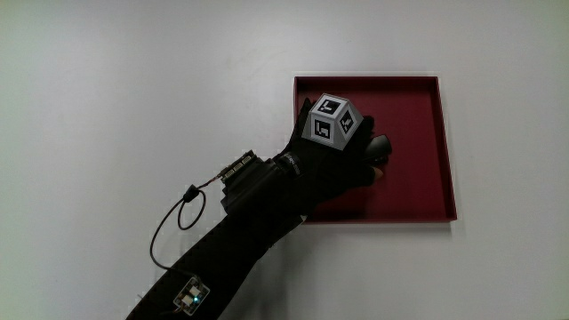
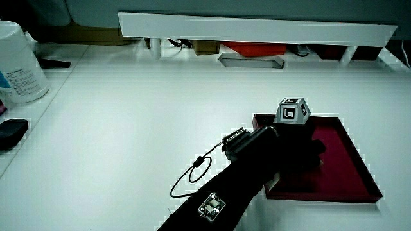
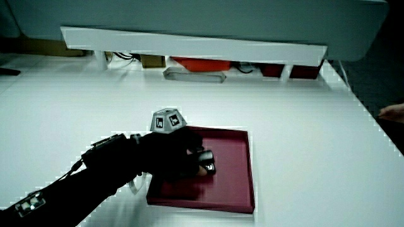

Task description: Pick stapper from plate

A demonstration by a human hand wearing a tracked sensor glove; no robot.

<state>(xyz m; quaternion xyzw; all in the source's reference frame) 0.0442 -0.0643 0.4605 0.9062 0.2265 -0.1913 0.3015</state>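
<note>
Stapler [image 1: 380,148] in the hand's [image 1: 336,151] grasp, inside the red tray [image 1: 418,178].

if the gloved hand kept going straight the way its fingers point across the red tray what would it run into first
The hand already has its fingers around a small dark object, apparently the stapler. Going on, it would probably meet only bare tray floor, then the red tray raised wall, though depth is unclear.

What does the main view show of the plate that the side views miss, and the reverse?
Only the main view shows the dark red plate square-on, all four rims in sight, and the stapler's grey end poking out beside the hand. Only the side views show the low partition and, in a side view, a white container at the table's edge. Both share the hand over the plate, its grip closed around the stapler, the patterned cube on top.
</note>
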